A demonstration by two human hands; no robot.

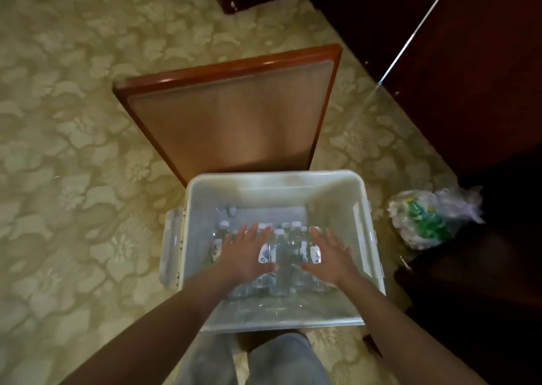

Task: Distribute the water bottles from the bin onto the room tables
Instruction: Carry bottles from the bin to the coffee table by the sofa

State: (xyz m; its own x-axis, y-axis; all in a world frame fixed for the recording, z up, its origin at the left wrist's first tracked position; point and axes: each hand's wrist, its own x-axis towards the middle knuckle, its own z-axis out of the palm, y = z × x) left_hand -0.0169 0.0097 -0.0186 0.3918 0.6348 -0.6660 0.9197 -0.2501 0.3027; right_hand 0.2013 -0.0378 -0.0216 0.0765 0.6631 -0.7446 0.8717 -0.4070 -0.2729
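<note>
A translucent white plastic bin [275, 182] sits just in front of my knees. Several clear water bottles [282, 267] with white caps and blue-and-white labels lie inside it, bunched toward the near side. My left hand [247, 254] hovers flat over the left bottles, fingers spread, holding nothing. My right hand [330, 257] is spread the same way over the right bottles. Whether either palm touches a bottle cannot be told. Both forearms reach in over the bin's near rim.
A chair with a reddish wooden frame and tan upholstery [234, 114] stands directly behind the bin. Dark wooden furniture [469, 76] fills the right side. A crumpled plastic bag with green items [428, 217] lies on the patterned carpet [73, 150] to the right.
</note>
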